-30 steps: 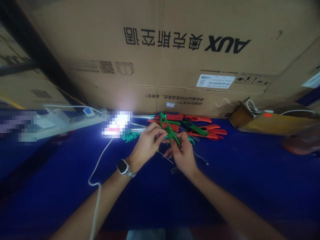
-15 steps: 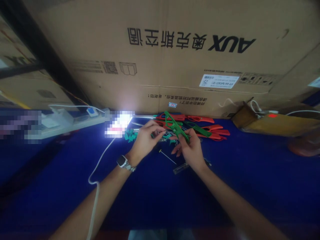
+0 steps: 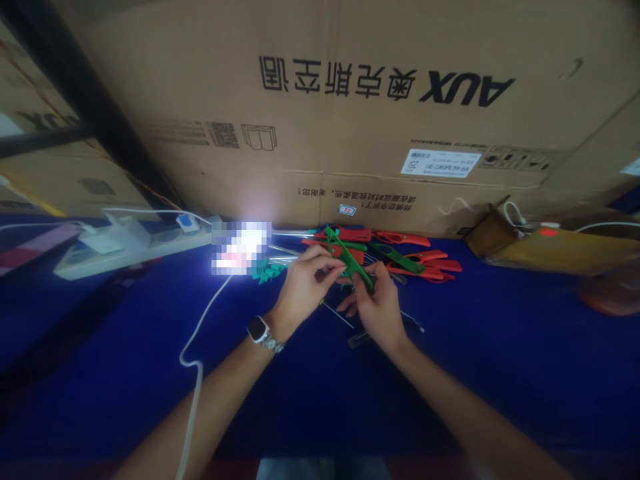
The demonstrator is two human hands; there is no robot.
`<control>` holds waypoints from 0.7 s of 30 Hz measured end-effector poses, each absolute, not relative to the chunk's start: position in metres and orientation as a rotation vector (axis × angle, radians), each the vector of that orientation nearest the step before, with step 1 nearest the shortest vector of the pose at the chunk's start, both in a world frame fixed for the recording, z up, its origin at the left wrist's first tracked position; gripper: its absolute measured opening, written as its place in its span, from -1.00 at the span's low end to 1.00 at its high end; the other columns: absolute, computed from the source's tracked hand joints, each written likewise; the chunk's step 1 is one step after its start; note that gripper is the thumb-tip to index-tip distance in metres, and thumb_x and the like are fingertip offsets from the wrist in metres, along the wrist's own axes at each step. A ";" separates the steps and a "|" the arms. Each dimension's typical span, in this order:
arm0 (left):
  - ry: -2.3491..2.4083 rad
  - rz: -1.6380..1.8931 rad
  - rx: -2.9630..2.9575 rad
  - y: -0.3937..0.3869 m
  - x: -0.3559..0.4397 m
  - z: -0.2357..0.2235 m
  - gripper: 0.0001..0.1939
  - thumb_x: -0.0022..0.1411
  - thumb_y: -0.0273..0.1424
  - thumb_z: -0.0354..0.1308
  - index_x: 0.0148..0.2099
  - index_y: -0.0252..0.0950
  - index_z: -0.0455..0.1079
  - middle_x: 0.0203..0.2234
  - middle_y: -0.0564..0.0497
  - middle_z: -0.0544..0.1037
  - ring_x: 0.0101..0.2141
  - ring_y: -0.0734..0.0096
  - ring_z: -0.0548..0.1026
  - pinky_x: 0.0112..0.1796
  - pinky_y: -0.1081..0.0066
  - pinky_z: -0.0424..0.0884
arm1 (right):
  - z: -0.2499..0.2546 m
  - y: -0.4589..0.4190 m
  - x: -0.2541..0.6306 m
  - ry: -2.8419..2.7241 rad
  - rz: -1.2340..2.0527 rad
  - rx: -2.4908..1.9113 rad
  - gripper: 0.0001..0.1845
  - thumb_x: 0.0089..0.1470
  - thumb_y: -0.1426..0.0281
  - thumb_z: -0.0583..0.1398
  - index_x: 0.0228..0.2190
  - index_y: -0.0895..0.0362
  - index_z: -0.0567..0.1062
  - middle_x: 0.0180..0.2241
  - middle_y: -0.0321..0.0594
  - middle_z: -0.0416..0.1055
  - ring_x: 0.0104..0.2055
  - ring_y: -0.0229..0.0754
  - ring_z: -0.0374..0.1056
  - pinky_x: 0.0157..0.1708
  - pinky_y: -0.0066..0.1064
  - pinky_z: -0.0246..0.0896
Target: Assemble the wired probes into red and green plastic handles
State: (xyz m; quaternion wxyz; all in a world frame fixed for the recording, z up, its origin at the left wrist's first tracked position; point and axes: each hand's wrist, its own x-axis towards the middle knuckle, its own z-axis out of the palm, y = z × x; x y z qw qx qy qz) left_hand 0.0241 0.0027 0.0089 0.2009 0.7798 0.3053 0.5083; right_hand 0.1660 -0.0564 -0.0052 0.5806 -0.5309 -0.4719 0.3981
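Observation:
My right hand (image 3: 380,303) grips the lower end of a green plastic lighter casing (image 3: 349,259), thumb on top. The casing slants up to the left. My left hand (image 3: 305,285) is closed in a pinch against its left edge; whatever sits between those fingertips is too small to make out. Under the hands lies a thin metal pin with a yellow end (image 3: 340,315). A see-through strip (image 3: 359,339) lies by my right wrist. Red lighter casings (image 3: 430,272) and another green casing (image 3: 400,259) lie just behind, with small teal parts (image 3: 267,271) at the left.
A large cardboard box (image 3: 350,133) stands along the back of the blue tabletop (image 3: 300,400). On the left are a white power strip (image 3: 90,265) and a bright, blurred-out lamp or screen (image 3: 243,247) with a white cable (image 3: 197,393). A yellowish carton (image 3: 560,250) stands at right.
My left hand drew back from the casing, then came up against it again. The right hand shifted slightly right, and the casing turned in its grip. The view has panned a little left.

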 end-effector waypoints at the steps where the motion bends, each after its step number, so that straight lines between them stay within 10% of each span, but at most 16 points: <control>1: 0.851 1.416 2.184 0.002 0.025 0.009 -0.92 0.23 -0.53 0.30 -0.25 -0.26 0.57 -0.37 0.04 0.54 -0.39 0.45 0.52 -0.43 0.47 0.45 | -0.006 -0.057 0.166 -1.105 0.925 -1.248 -0.64 0.18 0.10 0.21 -0.29 0.04 0.17 -0.35 -0.25 0.57 -0.67 -0.25 0.47 -0.76 -0.54 0.29; 21: 0.963 1.429 1.989 -0.005 0.031 0.005 -0.95 0.25 -0.51 0.28 -0.23 -0.29 0.55 -0.32 0.03 0.49 -0.42 0.49 0.50 -0.43 0.47 0.51 | -0.007 -0.057 0.164 -1.124 0.888 -1.252 -0.65 0.19 0.10 0.20 -0.30 0.04 0.18 -0.36 -0.27 0.57 -0.67 -0.25 0.47 -0.74 -0.53 0.31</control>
